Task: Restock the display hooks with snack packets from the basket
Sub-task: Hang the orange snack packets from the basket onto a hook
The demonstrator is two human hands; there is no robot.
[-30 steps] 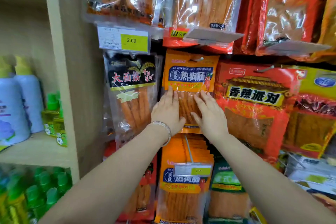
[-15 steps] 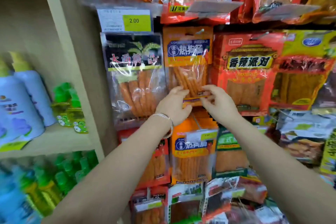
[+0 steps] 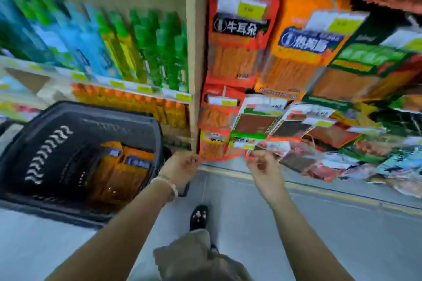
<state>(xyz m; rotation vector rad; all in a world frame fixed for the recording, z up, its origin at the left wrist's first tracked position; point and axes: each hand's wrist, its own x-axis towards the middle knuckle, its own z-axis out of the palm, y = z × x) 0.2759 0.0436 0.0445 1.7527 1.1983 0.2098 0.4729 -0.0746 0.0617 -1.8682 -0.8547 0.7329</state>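
Head view points down and it's smeared with blur, so bear with me. The basket sits on the floor at lower left. I see a few orange snack packets lying in its bottom, so the restock isn't finished.

Up on the right, the hanging orange packets of the same sort look well filled, beside a red packet (the hooks themselves I can hardly make out).

The left hand hangs just beside the basket's right-hand end, fingers loosely curled, nothing in it. The right hand is in front of the lowest hanging packs, also loosely curled and, as far as the blur allows, empty. My read: we're between packets, and the next job is a reach into the basket.

Around us there are green bottles on the shelf to the left and orange-capped bottles below them. A wooden upright stands between shelf and snacks.

In the way: the basket's tall wall, the low packs crowding the right hand, and the person's shoe close by.
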